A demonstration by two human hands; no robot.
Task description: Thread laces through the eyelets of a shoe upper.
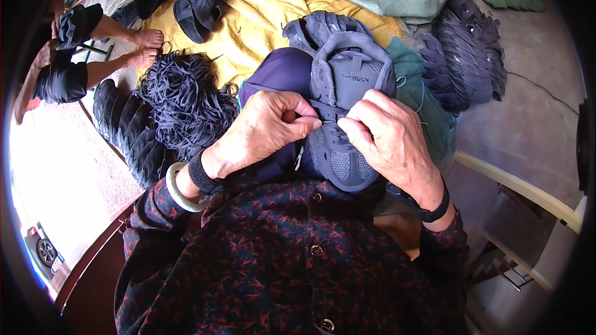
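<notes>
A dark grey sneaker upper (349, 166) lies over my lap, its toe pointing toward me and its tongue facing up. A dark shoelace (330, 110) crosses its lower eyelets. On the shoe's left side, my left hand (264, 123) pinches the lace between thumb and forefinger. My right hand (391, 139) rests over the shoe's right side, fingers curled and thumb pressed to the forefinger by the lace. What lies inside the right fingers is mostly hidden.
A tangled heap of dark laces (186, 105) lies to the left, beside a row of stacked dark shoe parts (127, 130). More stacked uppers (465, 53) stand at the right. Another person's bare feet (148, 48) rest by a yellow sheet (261, 0). A wooden-edged table (518, 192) stands at my right.
</notes>
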